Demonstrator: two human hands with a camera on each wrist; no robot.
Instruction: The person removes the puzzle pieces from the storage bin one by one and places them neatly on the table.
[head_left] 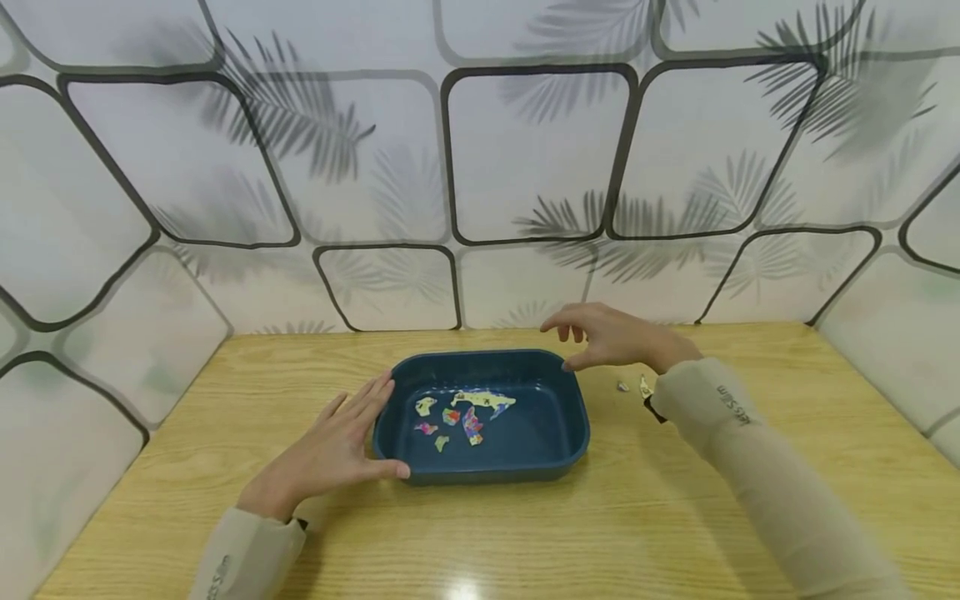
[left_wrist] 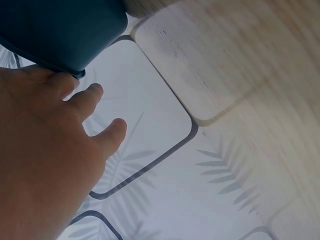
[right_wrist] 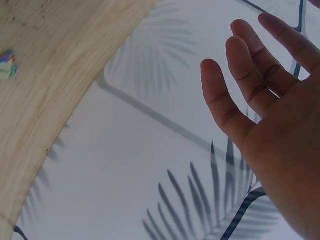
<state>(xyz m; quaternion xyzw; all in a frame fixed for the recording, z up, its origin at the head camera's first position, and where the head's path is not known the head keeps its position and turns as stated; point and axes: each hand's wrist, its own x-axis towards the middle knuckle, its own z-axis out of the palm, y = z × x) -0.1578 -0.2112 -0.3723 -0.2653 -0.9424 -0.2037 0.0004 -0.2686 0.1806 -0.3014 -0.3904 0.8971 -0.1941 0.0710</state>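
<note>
The blue tray [head_left: 532, 437] looks stiff, smooth and fairly light, so it would likely slide if pushed; its two short ends, at the rim, seem the best places to take hold. The colourful scrap [head_left: 472, 425] inside looks as thin and flimsy as paper, and probably wants a fingertip pinch at one edge. The tray sits on the desk [head_left: 480, 533], near the middle of the far edge, its long axis running left to right, about parallel to that edge. Inside, the long pale scrap [head_left: 480, 400] lies much the same way, narrowing to a tip at the right. The left hand [head_left: 337, 450] rests against the tray's left end, thumb and fingers spread wide. The right hand [head_left: 611, 336], loosely curved and holding nothing, hangs by the tray's far right corner; whether its thumb touches the rim I cannot tell
</note>
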